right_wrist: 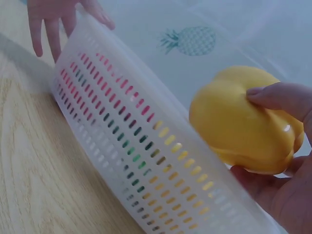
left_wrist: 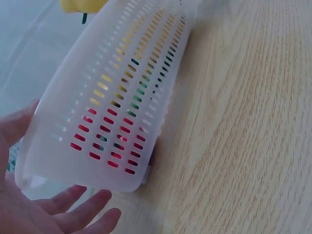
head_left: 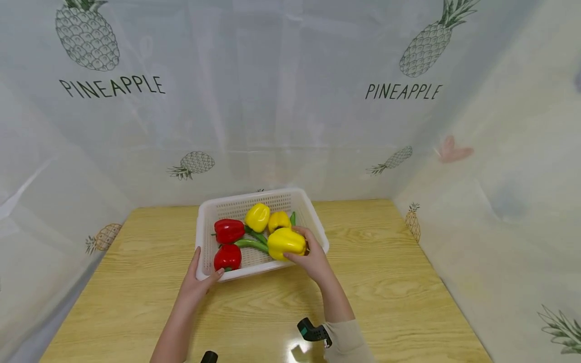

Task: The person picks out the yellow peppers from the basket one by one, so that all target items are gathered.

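Note:
My right hand [head_left: 313,254] grips a yellow bell pepper [right_wrist: 243,119] at the right front of a white perforated plastic basket [head_left: 317,224]. In the right wrist view the thumb lies on top of this pepper and the other fingers are beneath, with the pepper above rim height. My left hand [head_left: 199,280] rests at the basket's left front corner, its fingers spread and fairly straight and its thumb over the rim. Inside the basket are two red bell peppers [head_left: 228,257], two other yellow bell peppers [head_left: 257,218] and long green peppers [head_left: 251,244], partly hidden by the bell peppers.
The basket stands on a wood-grain table [head_left: 386,282] near its back edge. Pale sheeting [head_left: 272,101] printed with pineapples hangs behind and along both sides. A black wrist device [head_left: 313,331] is on the right forearm.

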The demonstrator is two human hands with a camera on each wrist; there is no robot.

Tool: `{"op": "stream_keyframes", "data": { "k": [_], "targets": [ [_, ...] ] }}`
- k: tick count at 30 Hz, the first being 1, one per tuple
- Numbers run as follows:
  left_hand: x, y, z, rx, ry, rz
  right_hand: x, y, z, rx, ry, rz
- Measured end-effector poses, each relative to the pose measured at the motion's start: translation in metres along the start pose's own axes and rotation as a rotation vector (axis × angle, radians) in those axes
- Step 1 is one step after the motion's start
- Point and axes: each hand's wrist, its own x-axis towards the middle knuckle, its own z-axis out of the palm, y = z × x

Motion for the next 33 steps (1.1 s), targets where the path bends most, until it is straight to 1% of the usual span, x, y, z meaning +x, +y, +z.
{"op": "stream_keyframes", "data": {
  "k": [4, 7, 9, 12, 16, 21, 24, 26, 28, 33],
  "targets": [
    [-0.002, 0.002, 0.001, -0.008, 0.003, -0.018, -0.007, -0.001, -0.004, -0.018, -0.019, -0.007],
    [-0.005, 0.002, 0.003, -0.005, 0.021, -0.044, -0.011, -0.001, -0.007, -0.043, -0.037, -0.016],
    [-0.007, 0.003, 0.004, -0.002, 0.032, -0.06, -0.014, -0.002, -0.01, -0.067, -0.038, -0.019],
    [-0.006, 0.003, 0.005, 0.01, 0.044, -0.066, -0.017, -0.002, -0.013, -0.092, -0.025, -0.024],
    [-0.001, 0.005, 0.002, 0.074, 0.036, -0.052, -0.019, -0.002, -0.018, -0.098, 0.005, -0.017],
    [0.007, 0.009, -0.002, 0.169, 0.007, -0.031, -0.022, -0.002, -0.028, -0.102, 0.059, 0.002],
    [0.01, 0.01, -0.003, 0.221, 0.009, -0.026, -0.023, 0.0, -0.035, -0.095, 0.087, 0.015],
    [0.01, 0.011, -0.002, 0.238, 0.018, -0.029, -0.023, 0.001, -0.04, -0.084, 0.108, 0.023],
    [0.01, 0.012, -0.001, 0.209, 0.016, -0.042, -0.024, 0.003, -0.045, -0.071, 0.128, 0.03],
    [0.01, 0.01, 0.004, 0.03, -0.003, -0.072, -0.025, 0.009, -0.057, -0.051, 0.212, 0.071]
  ]
}}
